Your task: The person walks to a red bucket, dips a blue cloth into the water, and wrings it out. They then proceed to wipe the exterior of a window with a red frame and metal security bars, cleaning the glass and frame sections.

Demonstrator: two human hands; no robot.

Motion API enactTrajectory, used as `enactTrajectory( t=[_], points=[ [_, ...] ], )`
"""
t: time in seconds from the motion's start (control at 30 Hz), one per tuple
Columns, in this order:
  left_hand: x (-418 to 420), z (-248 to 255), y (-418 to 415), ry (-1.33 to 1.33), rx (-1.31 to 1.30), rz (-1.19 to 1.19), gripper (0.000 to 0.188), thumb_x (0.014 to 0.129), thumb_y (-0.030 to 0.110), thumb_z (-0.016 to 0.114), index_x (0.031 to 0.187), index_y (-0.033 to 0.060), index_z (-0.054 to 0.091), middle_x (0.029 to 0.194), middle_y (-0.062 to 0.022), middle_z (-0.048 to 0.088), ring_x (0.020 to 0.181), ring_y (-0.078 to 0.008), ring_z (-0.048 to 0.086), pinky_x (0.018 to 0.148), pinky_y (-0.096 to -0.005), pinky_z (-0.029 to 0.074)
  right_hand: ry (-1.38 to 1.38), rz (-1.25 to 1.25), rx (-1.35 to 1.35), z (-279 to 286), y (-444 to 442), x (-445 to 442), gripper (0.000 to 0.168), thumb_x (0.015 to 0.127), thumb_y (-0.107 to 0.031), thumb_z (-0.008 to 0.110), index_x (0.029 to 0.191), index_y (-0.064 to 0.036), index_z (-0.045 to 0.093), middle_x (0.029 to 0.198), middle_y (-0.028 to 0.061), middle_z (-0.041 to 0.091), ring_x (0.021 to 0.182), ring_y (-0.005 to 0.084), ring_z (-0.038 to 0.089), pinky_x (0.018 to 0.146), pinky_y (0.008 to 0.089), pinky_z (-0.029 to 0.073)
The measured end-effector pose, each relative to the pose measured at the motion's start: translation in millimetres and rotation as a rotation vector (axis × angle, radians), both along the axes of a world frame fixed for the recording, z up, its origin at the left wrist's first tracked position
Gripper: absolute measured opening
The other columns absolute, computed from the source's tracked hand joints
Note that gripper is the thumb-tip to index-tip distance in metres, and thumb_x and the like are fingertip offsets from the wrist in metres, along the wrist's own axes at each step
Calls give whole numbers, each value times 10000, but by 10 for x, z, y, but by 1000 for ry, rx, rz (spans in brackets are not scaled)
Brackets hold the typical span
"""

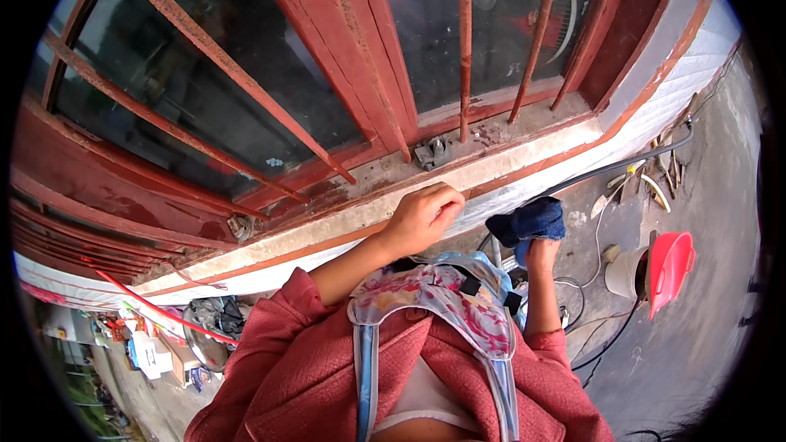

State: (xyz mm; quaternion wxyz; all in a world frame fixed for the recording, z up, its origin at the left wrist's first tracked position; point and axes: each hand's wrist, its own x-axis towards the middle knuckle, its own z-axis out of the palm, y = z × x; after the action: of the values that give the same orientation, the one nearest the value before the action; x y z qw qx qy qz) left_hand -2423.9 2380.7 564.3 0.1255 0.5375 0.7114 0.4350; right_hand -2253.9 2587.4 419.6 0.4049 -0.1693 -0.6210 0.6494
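My left hand (427, 213) is curled into a loose fist just in front of the concrete window sill (522, 150); nothing shows in its fingers. Lower and to the right, my right hand (543, 254) grips a dark blue cloth (529, 221), which covers most of its fingers. Beyond both hands stands a red-framed window with rusty iron bars (464, 43) before its glass (424, 49). On the sill, near the foot of one bar, sits a small dark metal fitting (433, 153).
A red plastic scoop (670, 267) rests on a pale bucket (625, 273) at the right. A black hose (626, 159) runs along the white-tiled wall. Sticks (672, 162) lie on the concrete floor. At the lower left are boxes (150, 353) and a red pole (166, 313).
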Motion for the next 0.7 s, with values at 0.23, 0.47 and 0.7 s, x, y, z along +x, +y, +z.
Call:
enactTrajectory(
  t=[0.23, 0.47, 0.7],
  points=[
    [155, -572, -204, -1243, -92, -38, 293, 978, 243, 551, 1221, 81, 530, 1137, -32, 584, 1035, -131, 570, 871, -293, 483, -203, 123, 294, 1111, -358, -296, 182, 788, -165, 658, 924, -43, 648, 930, 122, 652, 901, 281, 612, 821, 359, 472],
    [281, -641, -549, -1669, 381, 7, 468, 989, 319, 446, 1363, 38, 452, 1335, -102, 532, 1218, -220, 527, 1062, -376, 399, -191, 933, 877, 1679, -758, -855, 412, 669, -97, 739, 1069, -60, 646, 1094, 157, 643, 1033, 356, 603, 897, 403, 469],
    [329, -714, -1218, -1818, 628, 345, 435, 957, 230, 505, 1354, 56, 472, 1312, -127, 559, 1195, -265, 552, 1045, -435, 428, -111, 931, 673, 1534, -641, -1028, 225, 713, 33, 701, 929, -9, 657, 868, 118, 672, 839, 238, 657, 753, 322, 507]
  ],
)
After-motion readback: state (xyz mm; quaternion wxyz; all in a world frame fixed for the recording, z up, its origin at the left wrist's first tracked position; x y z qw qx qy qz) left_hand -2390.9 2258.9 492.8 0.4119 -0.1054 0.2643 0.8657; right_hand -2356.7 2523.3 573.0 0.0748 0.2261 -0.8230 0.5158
